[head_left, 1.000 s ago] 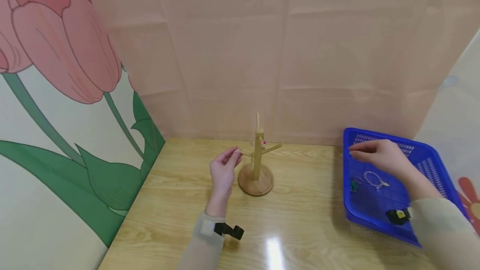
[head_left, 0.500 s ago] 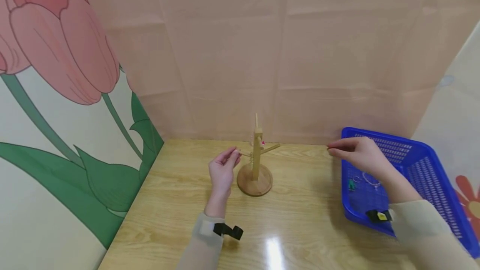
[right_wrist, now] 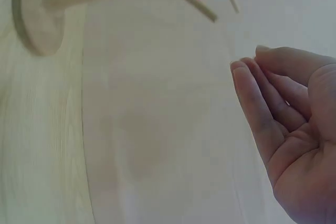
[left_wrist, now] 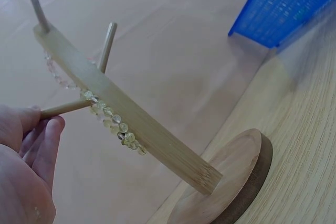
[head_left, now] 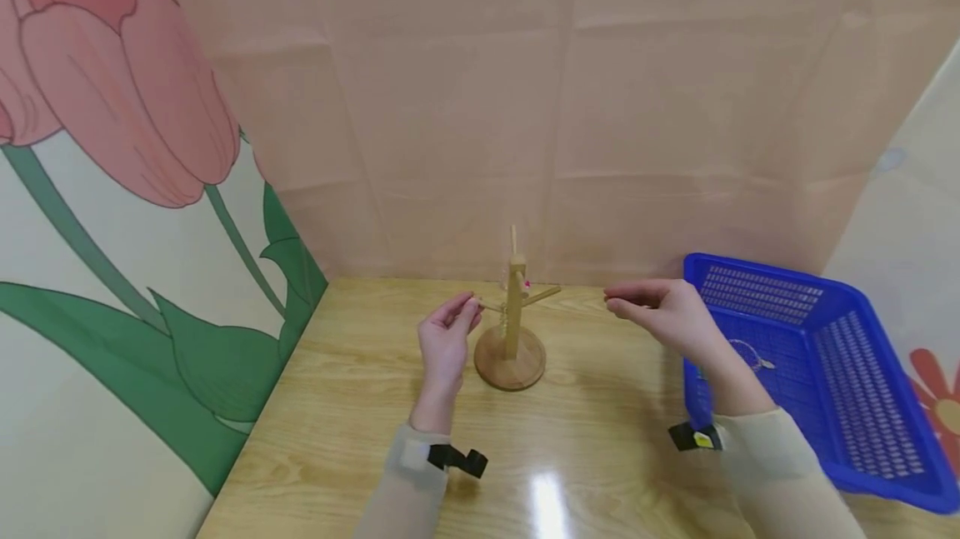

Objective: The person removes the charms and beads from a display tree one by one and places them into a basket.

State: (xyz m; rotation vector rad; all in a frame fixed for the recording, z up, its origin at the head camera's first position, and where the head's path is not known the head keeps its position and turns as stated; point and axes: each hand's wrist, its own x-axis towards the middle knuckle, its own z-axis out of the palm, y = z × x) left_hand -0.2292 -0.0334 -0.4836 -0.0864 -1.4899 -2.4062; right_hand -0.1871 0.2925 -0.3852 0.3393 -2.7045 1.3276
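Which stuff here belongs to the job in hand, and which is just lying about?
Likely in the job:
wooden stand
peg pinched by the left hand
yellowish beads hanging at that peg
blue basket
pale bracelet inside the basket
right hand, pointing toward the stand

Likely just surroundings:
tulip mural
peach cloth behind the table

A second ago your right hand (head_left: 660,312) was over the blue basket (head_left: 862,381); half a second later its fingertips were past the basket's left rim, and now most of the hand is left of the basket, well clear at the fingertips. Your right sleeve (head_left: 776,456) has swung from the basket's near right side to its near left corner, baring the near right rim, while your wrist now hides the basket's small ring.
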